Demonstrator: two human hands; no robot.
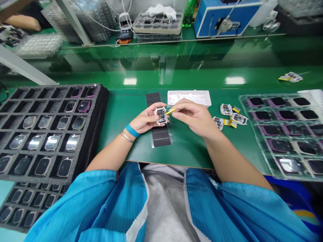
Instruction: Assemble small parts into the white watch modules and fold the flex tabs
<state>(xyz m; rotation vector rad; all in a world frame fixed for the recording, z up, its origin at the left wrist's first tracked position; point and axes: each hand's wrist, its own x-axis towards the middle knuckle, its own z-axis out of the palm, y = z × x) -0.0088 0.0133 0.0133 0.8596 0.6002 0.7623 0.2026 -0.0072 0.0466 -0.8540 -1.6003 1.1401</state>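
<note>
My left hand (144, 120) grips a small open watch case (161, 115) with its circuit board showing, held just above a strip of dark pads (158, 131) on the green bench. My right hand (193, 116) pinches a thin yellow tool (171, 111) whose tip touches the case's right side. A blue band and thin bracelets circle my left wrist. Both forearms come out of blue sleeves.
A black foam tray (97, 111) with several watch screens fills the left. A clear blister tray (254, 134) of watch bodies lies at right. A white box (189, 98) of tiny parts sits behind my hands; loose open cases (228, 116) lie right of them. Another person's arm (24, 22) is far left.
</note>
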